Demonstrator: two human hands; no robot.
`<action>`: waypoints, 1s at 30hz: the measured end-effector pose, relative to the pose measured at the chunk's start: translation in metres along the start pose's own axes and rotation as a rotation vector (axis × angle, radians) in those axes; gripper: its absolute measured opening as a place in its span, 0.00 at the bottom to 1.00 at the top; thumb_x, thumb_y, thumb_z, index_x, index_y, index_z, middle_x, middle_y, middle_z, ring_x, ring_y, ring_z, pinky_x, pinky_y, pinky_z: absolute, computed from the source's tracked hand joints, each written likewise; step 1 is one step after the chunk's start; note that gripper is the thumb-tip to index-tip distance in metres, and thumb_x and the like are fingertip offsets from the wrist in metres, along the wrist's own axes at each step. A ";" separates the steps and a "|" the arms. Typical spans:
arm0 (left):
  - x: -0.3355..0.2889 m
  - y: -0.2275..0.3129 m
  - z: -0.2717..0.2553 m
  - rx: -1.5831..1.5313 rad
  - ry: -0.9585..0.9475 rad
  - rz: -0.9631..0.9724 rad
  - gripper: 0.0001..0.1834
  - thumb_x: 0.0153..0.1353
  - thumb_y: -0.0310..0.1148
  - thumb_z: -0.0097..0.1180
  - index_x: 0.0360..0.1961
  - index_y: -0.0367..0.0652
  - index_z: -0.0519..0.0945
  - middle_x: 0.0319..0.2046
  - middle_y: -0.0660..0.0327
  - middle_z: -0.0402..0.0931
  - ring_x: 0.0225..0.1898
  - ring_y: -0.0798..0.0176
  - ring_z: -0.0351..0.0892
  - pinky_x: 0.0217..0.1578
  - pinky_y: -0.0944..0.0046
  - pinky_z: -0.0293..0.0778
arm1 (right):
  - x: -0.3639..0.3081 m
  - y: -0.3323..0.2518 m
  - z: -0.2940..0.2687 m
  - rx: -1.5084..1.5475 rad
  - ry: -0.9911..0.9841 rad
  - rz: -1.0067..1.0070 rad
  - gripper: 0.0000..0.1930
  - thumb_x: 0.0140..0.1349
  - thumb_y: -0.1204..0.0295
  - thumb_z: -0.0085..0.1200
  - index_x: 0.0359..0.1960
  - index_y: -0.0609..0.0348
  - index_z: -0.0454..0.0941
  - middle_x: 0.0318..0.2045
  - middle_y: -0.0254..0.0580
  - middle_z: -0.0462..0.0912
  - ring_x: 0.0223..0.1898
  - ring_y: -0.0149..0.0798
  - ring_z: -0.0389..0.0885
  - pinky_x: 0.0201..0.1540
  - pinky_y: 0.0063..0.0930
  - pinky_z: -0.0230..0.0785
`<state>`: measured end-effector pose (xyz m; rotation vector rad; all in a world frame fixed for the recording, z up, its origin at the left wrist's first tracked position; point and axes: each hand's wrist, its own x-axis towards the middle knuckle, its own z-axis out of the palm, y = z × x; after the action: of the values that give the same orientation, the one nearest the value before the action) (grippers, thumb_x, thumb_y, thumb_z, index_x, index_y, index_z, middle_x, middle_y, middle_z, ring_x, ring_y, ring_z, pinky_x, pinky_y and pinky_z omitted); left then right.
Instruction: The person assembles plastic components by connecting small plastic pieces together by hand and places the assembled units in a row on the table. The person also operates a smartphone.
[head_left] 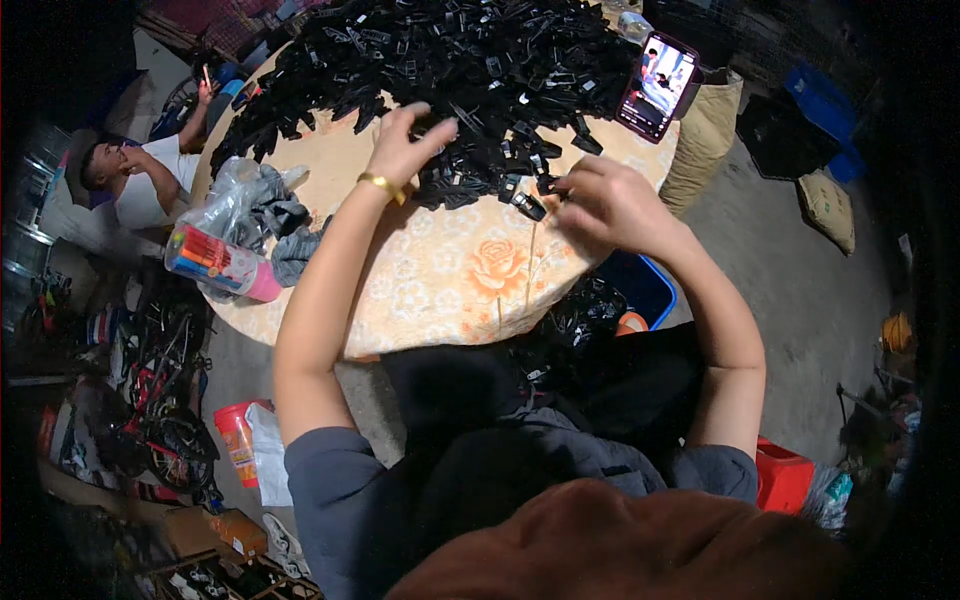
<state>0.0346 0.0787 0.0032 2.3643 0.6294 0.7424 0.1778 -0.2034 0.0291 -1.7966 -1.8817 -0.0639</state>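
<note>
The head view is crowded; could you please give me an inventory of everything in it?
Small pieces: uncountable, black, heaped on the table
Table: one, cream with orange flowers, centre
Phone: one, dark, table's right edge
Container: one, clear and pink, table's left
Plastic bag: one, clear, beside the container
Cloth: count unclear, grey, beside the bag
Bin: one, blue, below table's right
Bucket: one, red, left floor
Sacks: two, tan, right
Bicycle: at least one, red, left
Other person: one, white top, far left
Dark clutter: uncountable, mixed, edges
Bracelet: one, gold, left wrist
Left hand: one, bare, over the pieces
Right hand: one, bare, heap's near right
</note>
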 end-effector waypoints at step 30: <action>-0.083 0.055 -0.025 0.225 -0.273 0.288 0.29 0.48 0.22 0.55 0.55 0.44 0.68 0.35 0.49 0.70 0.34 0.48 0.72 0.38 0.58 0.71 | 0.017 -0.040 0.040 0.286 -0.326 0.037 0.13 0.54 0.75 0.44 0.40 0.58 0.77 0.29 0.49 0.80 0.32 0.50 0.79 0.37 0.38 0.71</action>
<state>-0.0283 0.0002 0.0261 2.7382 0.2701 0.4702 0.1275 -0.1772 0.0145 -1.7176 -1.9539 0.5146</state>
